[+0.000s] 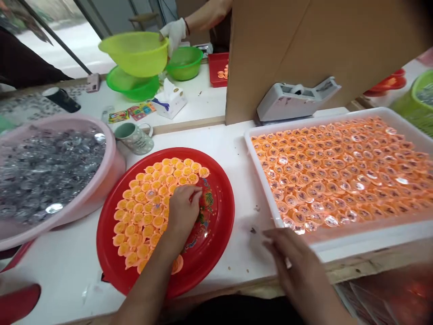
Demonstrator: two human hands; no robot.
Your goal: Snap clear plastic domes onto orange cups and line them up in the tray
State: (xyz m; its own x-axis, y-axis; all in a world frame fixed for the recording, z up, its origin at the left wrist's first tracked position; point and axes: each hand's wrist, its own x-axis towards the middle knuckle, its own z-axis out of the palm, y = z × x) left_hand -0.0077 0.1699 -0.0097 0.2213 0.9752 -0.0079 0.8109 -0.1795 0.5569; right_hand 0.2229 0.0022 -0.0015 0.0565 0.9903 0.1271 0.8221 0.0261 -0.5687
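**Bare Forearms and Black Cloth (237, 312)**

The left hand (184, 207) is uncovered, its back smooth and rounded, narrowing to a slim wrist. From there the left forearm (152, 280) widens evenly towards the near edge of the view, bare along its whole visible length. The right hand (294, 259) is also uncovered, with long, slender fingers; motion blur softens their outlines, so the nails and fine creases cannot be made out. The right forearm (326, 304) shows only as a short, bare stretch at the near edge. Between the forearms, the black cloth forms a low, broad curve, plain and dark, too little of it visible to tell the garment.
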